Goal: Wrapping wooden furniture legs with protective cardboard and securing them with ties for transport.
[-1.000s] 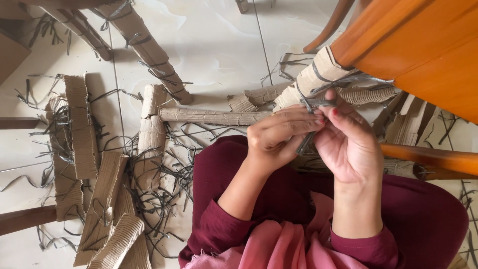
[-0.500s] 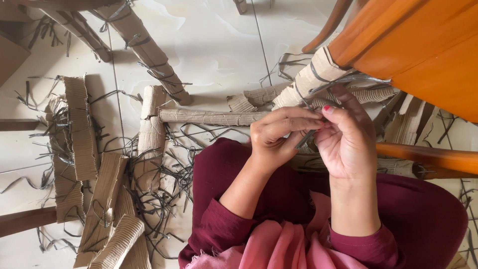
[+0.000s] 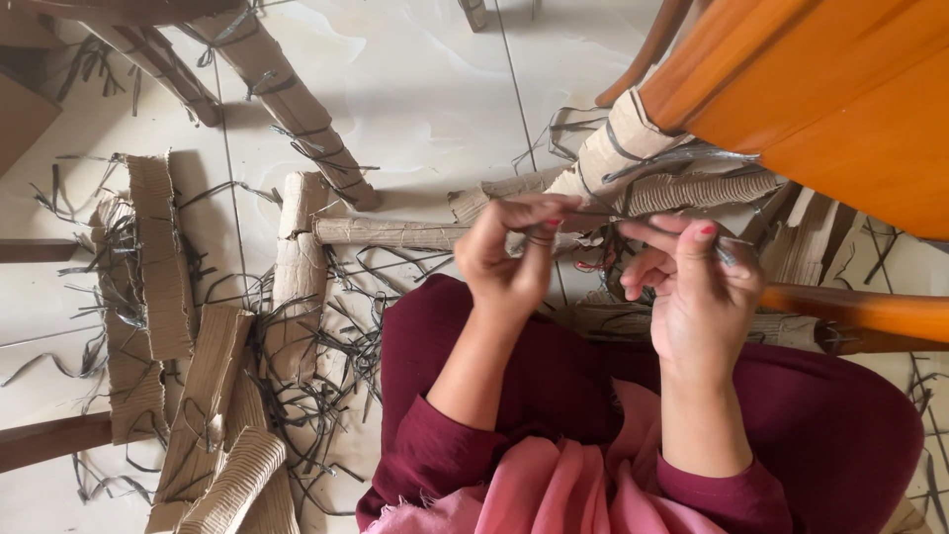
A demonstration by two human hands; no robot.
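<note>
A: In the head view, your left hand (image 3: pixel 509 259) and right hand (image 3: pixel 697 297) have drawn apart since half a second ago, when they were knuckle to knuckle. That has pulled the dark strap (image 3: pixel 593 217) out into a line between them.

B: And how are your hands set on it?

A: Your left hand is closed, fingers pinched round the strap's left end. Your right hand is curled, thumb and forefinger nipping the other end. The strap sits above your lap, just near of the cardboard-wrapped leg (image 3: pixel 633 143) of the orange wooden furniture (image 3: pixel 840 89) at the far right.

B: So what does the spread mean for the work?

A: I'd judge the strap is under pull now, not merely being fingered.

B: Anything else different from earlier?

A: No. The strips of corrugated cardboard (image 3: pixel 163 257) and loose strap offcuts (image 3: pixel 326 396) lie on the floor (image 3: pixel 435 89) to your left as before.
</note>
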